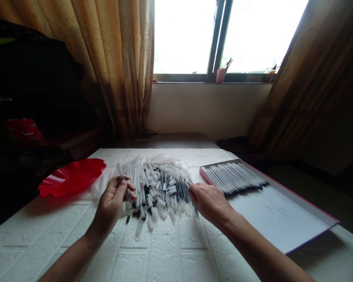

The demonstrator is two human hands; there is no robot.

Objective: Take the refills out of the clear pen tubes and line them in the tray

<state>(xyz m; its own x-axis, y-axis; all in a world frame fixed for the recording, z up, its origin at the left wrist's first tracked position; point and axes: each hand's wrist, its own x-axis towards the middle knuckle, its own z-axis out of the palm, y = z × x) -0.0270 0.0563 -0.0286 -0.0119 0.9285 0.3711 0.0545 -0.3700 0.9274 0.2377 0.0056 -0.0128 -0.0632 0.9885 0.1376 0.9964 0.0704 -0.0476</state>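
A clear pen tube (120, 170) stands tilted in my left hand (116, 192), whose thumb and fingers are closed round it. My right hand (208, 201) is pinched at the right edge of the pile, on a thin dark pen refill (196, 211) that partly shows below the fingers. Between the hands lies a loose pile of clear tubes (138, 180), short clear caps (160, 203), small black plugs (128, 219) and dark refills (182, 190). To the right, a shallow box (282, 219) holds a row of pens (238, 176) with black ends.
A red wavy-edged plate (73, 178) sits at the left edge of the white brick-patterned table (164, 258). Behind the table are a wall, curtains (126, 58) and a window. A pink cup (221, 75) stands on the sill.
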